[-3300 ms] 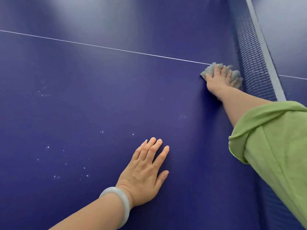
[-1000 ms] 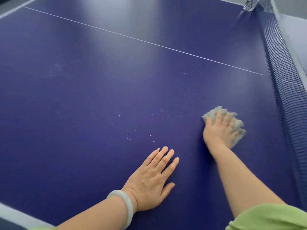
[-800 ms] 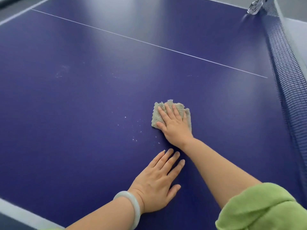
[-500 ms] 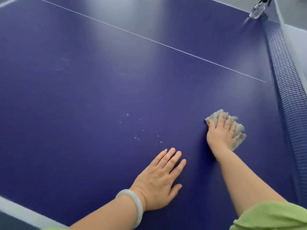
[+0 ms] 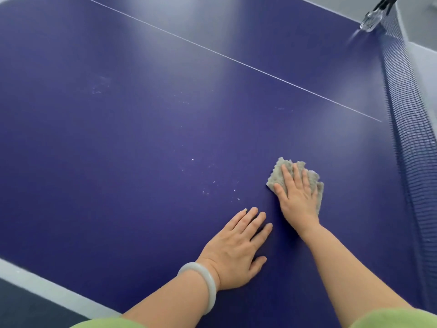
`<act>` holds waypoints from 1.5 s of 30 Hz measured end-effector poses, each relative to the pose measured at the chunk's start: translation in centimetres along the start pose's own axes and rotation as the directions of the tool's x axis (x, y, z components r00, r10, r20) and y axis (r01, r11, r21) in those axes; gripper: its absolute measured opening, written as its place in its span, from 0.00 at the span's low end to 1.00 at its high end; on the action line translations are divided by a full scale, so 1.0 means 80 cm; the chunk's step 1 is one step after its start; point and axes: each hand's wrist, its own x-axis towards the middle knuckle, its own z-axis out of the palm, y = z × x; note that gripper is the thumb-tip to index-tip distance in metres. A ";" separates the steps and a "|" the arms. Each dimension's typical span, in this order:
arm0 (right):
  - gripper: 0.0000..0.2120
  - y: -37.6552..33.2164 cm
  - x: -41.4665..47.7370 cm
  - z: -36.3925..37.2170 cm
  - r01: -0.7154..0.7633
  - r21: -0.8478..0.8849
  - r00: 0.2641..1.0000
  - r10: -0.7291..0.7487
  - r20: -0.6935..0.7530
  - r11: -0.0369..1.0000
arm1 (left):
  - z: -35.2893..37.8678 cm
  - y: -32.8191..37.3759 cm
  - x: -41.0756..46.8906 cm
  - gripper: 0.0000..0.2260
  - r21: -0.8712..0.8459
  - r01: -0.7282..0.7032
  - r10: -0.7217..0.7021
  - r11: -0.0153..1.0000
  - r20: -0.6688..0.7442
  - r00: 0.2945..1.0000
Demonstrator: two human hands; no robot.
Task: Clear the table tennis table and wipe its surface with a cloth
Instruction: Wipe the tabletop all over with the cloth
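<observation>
The right hand (image 5: pixel 296 197) presses cloth (image 5: pixel 279 173) onto table (image 5: pixel 142 138) (left hand (image 5: pixel 236 252) flat nearby).

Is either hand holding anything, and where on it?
Nothing is gripped. The right hand presses flat on the middle of the cloth, fingers straight; the left hand rests flat on the table.

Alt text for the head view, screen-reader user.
A person's right hand presses a grey cloth flat on a dark blue table tennis table, while the left hand, wearing a pale bangle, rests flat beside it. White specks lie left of the cloth; the net runs along the right.
</observation>
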 end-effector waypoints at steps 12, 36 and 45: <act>0.27 -0.018 -0.049 0.008 -0.124 0.005 0.992 0.123 0.039 0.992 | -0.041 -0.087 -0.075 0.29 -0.095 0.295 -0.308 0.951 -0.185 0.933; 0.30 -0.189 -0.053 0.067 0.155 -0.134 0.988 -0.152 0.032 0.979 | -0.040 -0.164 -0.123 0.36 0.079 0.649 -0.648 0.757 -0.031 0.761; 0.30 -0.129 -0.077 0.050 -0.225 -0.034 0.973 0.224 -0.049 0.974 | -0.038 -0.167 -0.123 0.36 0.082 0.646 -0.647 0.759 -0.023 0.762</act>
